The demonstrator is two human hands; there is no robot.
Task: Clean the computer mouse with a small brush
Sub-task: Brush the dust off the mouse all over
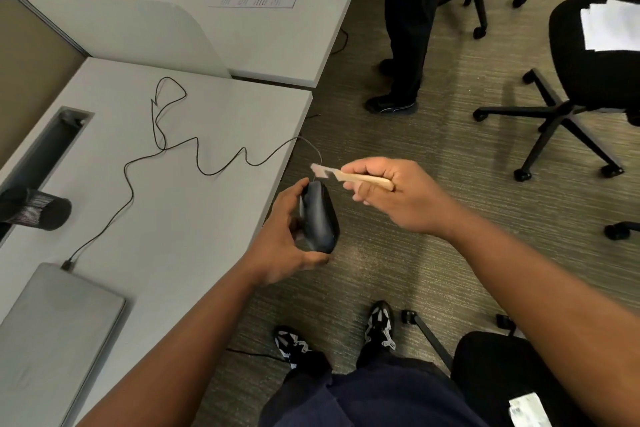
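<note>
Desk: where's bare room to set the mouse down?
Left hand holds the mouse off the desk edge. Bare patch: between the cable and that edge, beyond the laptop. Crowded: laptop near corner, pen cup and cable slot at left.

Even overhead light, soft shadows, wide-angle edge bending, slight blur.
</note>
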